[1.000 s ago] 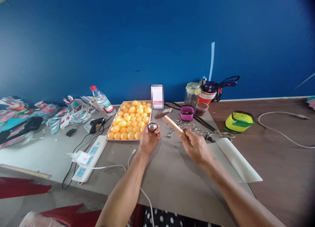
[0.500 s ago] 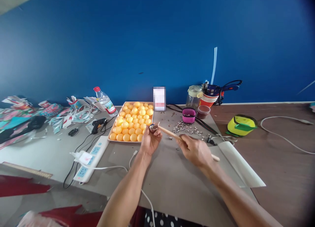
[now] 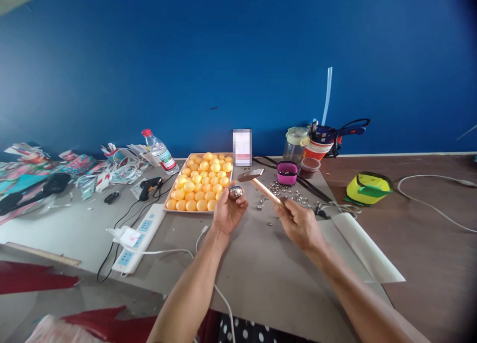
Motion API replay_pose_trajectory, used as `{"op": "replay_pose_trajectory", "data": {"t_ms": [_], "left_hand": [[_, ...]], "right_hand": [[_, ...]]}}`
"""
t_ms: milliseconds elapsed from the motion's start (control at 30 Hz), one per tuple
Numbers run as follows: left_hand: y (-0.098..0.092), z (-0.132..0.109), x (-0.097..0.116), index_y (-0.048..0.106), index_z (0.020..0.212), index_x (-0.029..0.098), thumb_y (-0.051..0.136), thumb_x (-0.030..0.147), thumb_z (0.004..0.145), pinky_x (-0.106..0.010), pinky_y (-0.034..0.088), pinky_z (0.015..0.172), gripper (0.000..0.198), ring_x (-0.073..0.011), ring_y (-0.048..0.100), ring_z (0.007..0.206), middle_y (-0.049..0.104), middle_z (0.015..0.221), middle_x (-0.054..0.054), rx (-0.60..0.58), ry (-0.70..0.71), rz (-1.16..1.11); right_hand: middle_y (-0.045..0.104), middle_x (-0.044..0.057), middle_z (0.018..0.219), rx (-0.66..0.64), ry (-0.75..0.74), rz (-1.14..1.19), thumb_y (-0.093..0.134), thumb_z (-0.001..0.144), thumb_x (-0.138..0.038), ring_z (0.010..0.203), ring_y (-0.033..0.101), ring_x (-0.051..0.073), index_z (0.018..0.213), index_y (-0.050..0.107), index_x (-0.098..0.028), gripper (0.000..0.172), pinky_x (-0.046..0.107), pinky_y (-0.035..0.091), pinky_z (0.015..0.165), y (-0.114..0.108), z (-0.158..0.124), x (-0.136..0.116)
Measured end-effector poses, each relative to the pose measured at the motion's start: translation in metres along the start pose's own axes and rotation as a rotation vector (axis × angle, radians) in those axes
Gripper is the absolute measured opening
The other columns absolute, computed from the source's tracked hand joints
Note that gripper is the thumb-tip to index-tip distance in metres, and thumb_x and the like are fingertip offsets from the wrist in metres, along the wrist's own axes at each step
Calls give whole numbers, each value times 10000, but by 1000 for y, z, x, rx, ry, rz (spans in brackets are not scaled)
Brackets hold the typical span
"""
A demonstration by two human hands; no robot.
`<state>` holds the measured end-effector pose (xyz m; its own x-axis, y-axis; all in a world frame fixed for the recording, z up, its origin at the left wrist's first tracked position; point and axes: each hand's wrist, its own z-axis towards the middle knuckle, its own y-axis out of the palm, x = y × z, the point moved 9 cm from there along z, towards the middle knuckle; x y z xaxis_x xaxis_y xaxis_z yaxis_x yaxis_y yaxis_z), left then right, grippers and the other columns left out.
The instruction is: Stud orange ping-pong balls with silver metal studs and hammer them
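Note:
My left hand (image 3: 227,213) is raised above the grey mat, fingers closed round a small ball (image 3: 235,191) covered in shiny silver studs. My right hand (image 3: 300,224) grips the wooden handle of a small hammer (image 3: 261,182). The hammer's metal head is lifted just above and to the right of the ball, a small gap between them. Right behind my left hand stands a tray (image 3: 169,196) full of orange balls. A heap of loose silver studs (image 3: 279,190) lies on the mat behind the hammer.
A white power strip (image 3: 137,234) with cables lies at left, near a black glue gun (image 3: 149,186), scissors (image 3: 111,198) and a water bottle (image 3: 159,152). A pink tin (image 3: 286,172), jar (image 3: 296,143), red cup (image 3: 315,147), yellow-green case (image 3: 368,188) and rolled white sheet (image 3: 367,248) stand right.
Half a second ago the hammer head rested on the studded ball; now it is lifted up and to the right. My left hand keeps the ball in about the same place.

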<state>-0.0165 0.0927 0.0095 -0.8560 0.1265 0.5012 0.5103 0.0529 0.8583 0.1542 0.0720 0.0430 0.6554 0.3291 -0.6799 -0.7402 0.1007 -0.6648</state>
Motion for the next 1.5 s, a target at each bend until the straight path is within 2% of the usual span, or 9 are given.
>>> {"op": "replay_pose_trajectory", "data": {"t_ms": [100, 367, 500, 600, 800, 1033, 1233, 1433, 1500], "left_hand": [[1, 0, 1, 580, 997, 205, 487, 331, 856, -207, 376, 553, 211, -45, 386, 521, 545, 826, -37, -17, 9, 15], [-6, 4, -1, 580, 946, 161, 496, 414, 841, -201, 390, 562, 287, -51, 416, 539, 577, 840, -69, -10, 9, 5], [-2, 1, 1, 564, 972, 153, 597, 201, 779, -166, 378, 563, 202, -19, 389, 526, 577, 850, -53, -25, 29, 44], [-3, 0, 1, 549, 973, 174, 626, 114, 732, -145, 346, 516, 259, 2, 334, 477, 577, 832, -21, -3, 49, 139], [-2, -1, -2, 542, 967, 199, 663, 222, 718, -151, 327, 475, 278, 5, 276, 438, 564, 807, 10, 26, 53, 235], [3, -1, 4, 567, 954, 160, 607, 295, 773, -140, 323, 467, 230, 11, 201, 418, 496, 734, 32, -45, 26, 73], [-1, 0, 7, 530, 726, 148, 535, 390, 820, -169, 338, 466, 259, -2, 184, 399, 426, 650, 44, -25, 40, 38], [2, -2, 4, 565, 858, 154, 481, 420, 842, -181, 358, 487, 279, -24, 216, 421, 397, 634, 42, -28, 21, 60], [4, -3, 3, 549, 782, 153, 475, 412, 847, -179, 349, 476, 278, -23, 200, 414, 386, 620, 43, -50, 13, 43]], "right_hand": [[493, -28, 525, 6, 29, 6, 408, 844, -455, 459, 390, 97, 681, 485, -208, 305, 200, 277, 467, -1, 1, 5], [494, -29, 539, -21, 33, -6, 404, 846, -452, 459, 392, 92, 645, 455, -211, 318, 204, 256, 464, 0, 0, -1], [486, -32, 541, -13, 33, 9, 402, 851, -443, 470, 394, 90, 652, 448, -208, 311, 200, 264, 472, -1, 1, 2], [493, -29, 548, 2, 22, 14, 405, 847, -445, 472, 389, 91, 649, 441, -207, 312, 202, 263, 476, -2, 2, 2], [510, -21, 555, 5, 22, 7, 412, 841, -446, 474, 389, 95, 655, 452, -208, 304, 206, 259, 480, -2, 3, 2], [523, -18, 560, -20, 33, -10, 403, 843, -442, 477, 406, 98, 662, 456, -209, 300, 208, 255, 482, 1, 3, 2], [533, -21, 552, -170, 40, -74, 398, 851, -409, 481, 461, 113, 737, 513, -225, 245, 214, 241, 484, 16, 0, -5], [552, -2, 590, -62, -9, 24, 364, 862, -434, 491, 452, 114, 754, 504, -208, 287, 213, 272, 498, 5, -1, -10], [549, -6, 585, -100, -1, 0, 373, 861, -417, 484, 451, 112, 738, 502, -211, 272, 214, 261, 491, 9, -2, -9]]}}
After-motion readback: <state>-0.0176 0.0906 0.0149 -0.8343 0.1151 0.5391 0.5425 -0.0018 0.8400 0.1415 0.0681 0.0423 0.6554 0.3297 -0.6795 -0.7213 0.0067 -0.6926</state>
